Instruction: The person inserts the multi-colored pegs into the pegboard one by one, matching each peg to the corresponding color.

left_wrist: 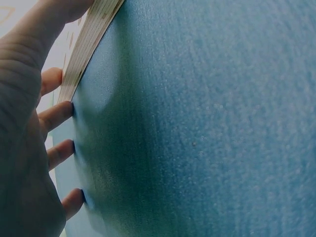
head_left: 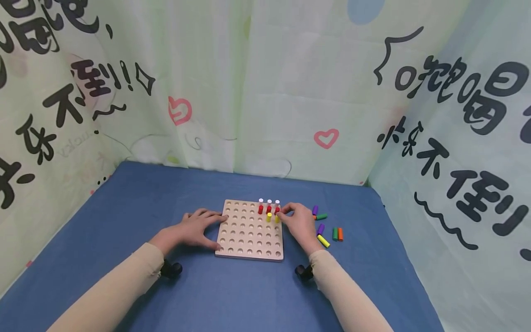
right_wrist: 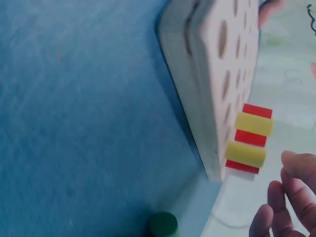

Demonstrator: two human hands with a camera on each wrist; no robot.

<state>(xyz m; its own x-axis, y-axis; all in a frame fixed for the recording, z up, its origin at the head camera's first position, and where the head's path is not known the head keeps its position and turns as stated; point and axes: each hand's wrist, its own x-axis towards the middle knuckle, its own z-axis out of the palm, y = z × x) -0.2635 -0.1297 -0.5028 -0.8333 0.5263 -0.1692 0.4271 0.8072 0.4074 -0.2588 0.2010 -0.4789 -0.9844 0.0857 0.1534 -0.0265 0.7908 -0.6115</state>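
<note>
Sleeves (head_left: 109,290) flank the pegboard (head_left: 249,257) (loose pegs (head_left: 335,234) beside right hand (head_left: 301,224)).

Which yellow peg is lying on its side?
The loose yellow peg on the blue cloth; the other two yellow pegs stand upright in the board.

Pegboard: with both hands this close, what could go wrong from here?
The right hand is close beside a standing yellow peg and might knock it. The left hand touches the pegboard, so a push could shift it. Loose pegs nearby could roll if brushed.
</note>
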